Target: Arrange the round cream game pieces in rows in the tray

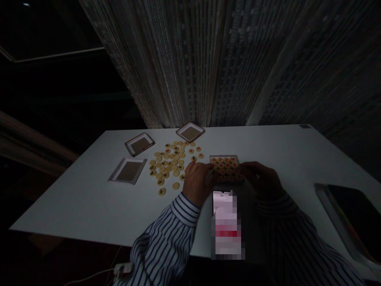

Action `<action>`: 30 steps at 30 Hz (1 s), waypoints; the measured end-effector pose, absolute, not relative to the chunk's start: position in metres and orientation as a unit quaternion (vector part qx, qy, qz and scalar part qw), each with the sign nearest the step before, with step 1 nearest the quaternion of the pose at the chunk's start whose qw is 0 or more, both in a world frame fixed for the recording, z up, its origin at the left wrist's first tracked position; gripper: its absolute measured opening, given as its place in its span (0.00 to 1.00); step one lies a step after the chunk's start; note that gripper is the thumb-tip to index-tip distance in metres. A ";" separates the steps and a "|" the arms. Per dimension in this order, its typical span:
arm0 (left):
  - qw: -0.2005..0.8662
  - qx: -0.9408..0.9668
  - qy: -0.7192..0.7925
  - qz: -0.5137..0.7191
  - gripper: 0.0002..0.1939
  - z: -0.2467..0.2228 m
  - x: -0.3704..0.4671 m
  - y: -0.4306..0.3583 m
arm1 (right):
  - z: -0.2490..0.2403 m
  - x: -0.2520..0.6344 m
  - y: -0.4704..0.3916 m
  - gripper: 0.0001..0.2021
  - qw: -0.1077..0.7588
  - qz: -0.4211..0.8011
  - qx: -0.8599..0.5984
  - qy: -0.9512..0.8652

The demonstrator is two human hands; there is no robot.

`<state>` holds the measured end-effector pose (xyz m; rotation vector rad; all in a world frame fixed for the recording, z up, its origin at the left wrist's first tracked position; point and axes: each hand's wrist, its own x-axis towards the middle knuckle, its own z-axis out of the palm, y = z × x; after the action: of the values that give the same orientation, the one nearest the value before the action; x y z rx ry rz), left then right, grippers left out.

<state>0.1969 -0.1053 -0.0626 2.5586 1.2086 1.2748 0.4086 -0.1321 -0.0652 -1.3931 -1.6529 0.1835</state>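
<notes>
A small box point(224, 157) holds rows of round xiangqi pieces point(226, 165) with red characters facing up. My left hand point(198, 178) is at the box's left side, its fingers bent against that edge. At the opposite side, my right hand point(263, 178) grips the right edge between thumb and fingers. The near part of the box lies in shadow. Just left of my left hand, many loose xiangqi pieces point(168, 169) are scattered on the white table point(89, 202); some show black or red characters, others a plain face.
Three shallow box parts lie around the loose pieces: one at the near left point(112, 177), one behind it point(127, 147) and one at the back point(203, 130). A lit phone point(228, 222) lies before me. A dark tablet-like object point(354, 214) is at the right. A bead curtain point(208, 59) hangs behind.
</notes>
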 end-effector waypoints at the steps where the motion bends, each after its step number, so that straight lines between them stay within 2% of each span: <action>1: 0.024 0.825 0.387 0.412 0.10 -0.061 0.199 -0.104 | -0.065 0.409 -0.132 0.07 0.467 0.077 -0.568 -0.673; 13: 0.078 0.841 0.362 0.394 0.15 -0.056 0.230 -0.092 | -0.064 0.410 -0.131 0.08 0.483 0.124 -0.568 -0.655; 30: 0.074 0.869 0.299 0.387 0.10 -0.068 0.249 -0.078 | -0.057 0.409 -0.128 0.11 0.525 0.296 -0.552 -0.576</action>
<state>0.2491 -0.0781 -0.0677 2.6088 0.8974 1.1631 0.4091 -0.1277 -0.0569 -1.3218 -1.3789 0.7072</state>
